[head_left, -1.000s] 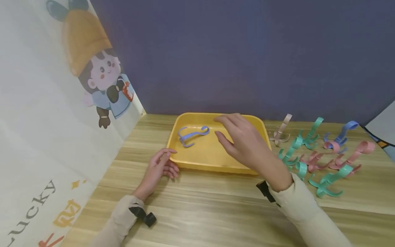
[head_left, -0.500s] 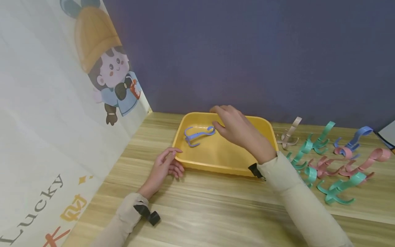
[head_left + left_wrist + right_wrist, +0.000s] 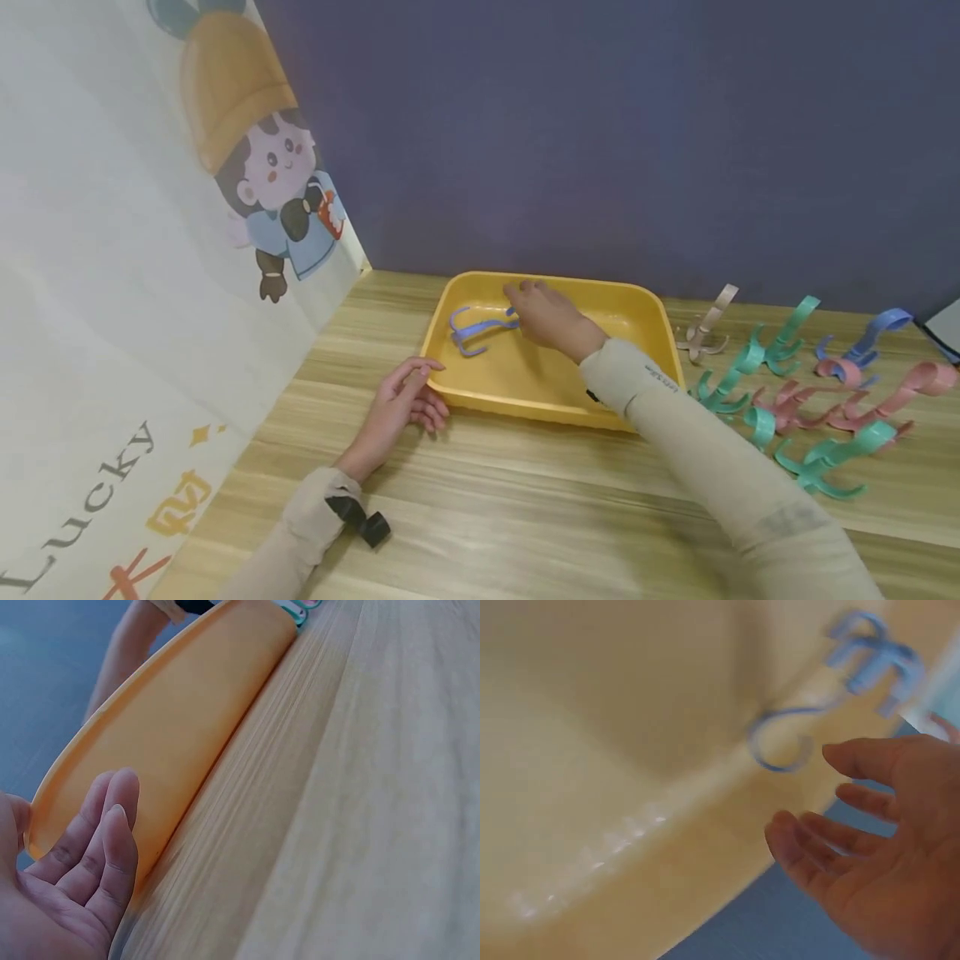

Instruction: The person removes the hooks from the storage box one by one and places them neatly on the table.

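A blue multi-pronged hanging hook [image 3: 467,334] lies in the left part of a yellow plastic tray [image 3: 510,406]. My right hand [image 3: 551,318] is over the tray by the hook's curled end, partly covering it in the head view. In the right wrist view this hand [image 3: 889,840] has its thumb and fingers apart beside the blue hook [image 3: 866,667], with a gap between them. At the tray's near left corner, my left hand [image 3: 393,407] holds the rim. In the left wrist view, several fingers of that hand [image 3: 79,877] lie along the tray's outer wall [image 3: 187,712].
Several similar hooks stand right of the tray: a beige one [image 3: 701,329], green ones [image 3: 821,458], pink ones [image 3: 903,400] and a blue one [image 3: 870,337]. A dark panel [image 3: 562,142] rises behind the wooden table [image 3: 480,517]; a printed white wall is at the left.
My right hand has come down and slightly left toward the blue hook in the tray. The left hand stays at the tray's corner. The head view has shifted a little.
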Demonstrator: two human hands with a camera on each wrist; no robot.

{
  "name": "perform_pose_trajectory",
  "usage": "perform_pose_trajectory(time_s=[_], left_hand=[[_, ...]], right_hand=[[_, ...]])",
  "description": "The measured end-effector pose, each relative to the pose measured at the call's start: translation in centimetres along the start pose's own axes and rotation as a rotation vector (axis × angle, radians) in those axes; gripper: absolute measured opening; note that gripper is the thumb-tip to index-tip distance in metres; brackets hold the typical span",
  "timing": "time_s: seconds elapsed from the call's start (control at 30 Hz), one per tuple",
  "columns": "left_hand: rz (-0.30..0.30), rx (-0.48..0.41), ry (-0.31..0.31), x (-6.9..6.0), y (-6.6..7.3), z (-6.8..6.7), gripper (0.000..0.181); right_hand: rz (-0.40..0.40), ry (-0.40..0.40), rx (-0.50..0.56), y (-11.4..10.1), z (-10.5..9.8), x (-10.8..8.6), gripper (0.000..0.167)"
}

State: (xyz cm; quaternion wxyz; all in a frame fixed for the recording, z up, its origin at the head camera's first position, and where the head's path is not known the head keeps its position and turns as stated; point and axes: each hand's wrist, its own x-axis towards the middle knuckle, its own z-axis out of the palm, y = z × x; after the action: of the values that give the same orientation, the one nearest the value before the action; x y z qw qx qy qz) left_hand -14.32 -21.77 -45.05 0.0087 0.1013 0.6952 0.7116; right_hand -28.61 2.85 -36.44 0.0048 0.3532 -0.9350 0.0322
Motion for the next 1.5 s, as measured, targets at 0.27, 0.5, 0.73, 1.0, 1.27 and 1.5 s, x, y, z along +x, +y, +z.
perform_pose_trajectory(time_s=[0.27,0.5,0.73,1.0,1.27,1.5], left_hand=[[0.001,-0.010,-0.003,0.1,-0.1,0.1,0.040],[-0.004,-0.009,-0.002,0.0,0.1,0.0,0.041],[-0.007,-0.010,-0.004,0.0,0.2,0.2,0.042],[0.002,-0.006,-0.010,0.1,0.0,-0.1,0.041],[0.003,-0.005,-0.007,0.1,0.0,-0.1,0.041],[0.000,0.007,0.003,0.0,0.1,0.0,0.041]], right_hand=[[0.005,-0.077,-0.025,0.7,2.2,0.2,0.042],[-0.047,-0.048,0.053,0.9,2.2,0.0,0.029],[-0.076,-0.070,0.112,1.7,1.4,-0.8,0.029],[-0.075,0.039,0.219,2.5,-1.0,-1.6,0.021],[-0.095,0.154,0.269,2.5,-3.1,-2.3,0.013],[-0.071,0.187,0.296,2.4,-3.9,-2.4,0.014]])
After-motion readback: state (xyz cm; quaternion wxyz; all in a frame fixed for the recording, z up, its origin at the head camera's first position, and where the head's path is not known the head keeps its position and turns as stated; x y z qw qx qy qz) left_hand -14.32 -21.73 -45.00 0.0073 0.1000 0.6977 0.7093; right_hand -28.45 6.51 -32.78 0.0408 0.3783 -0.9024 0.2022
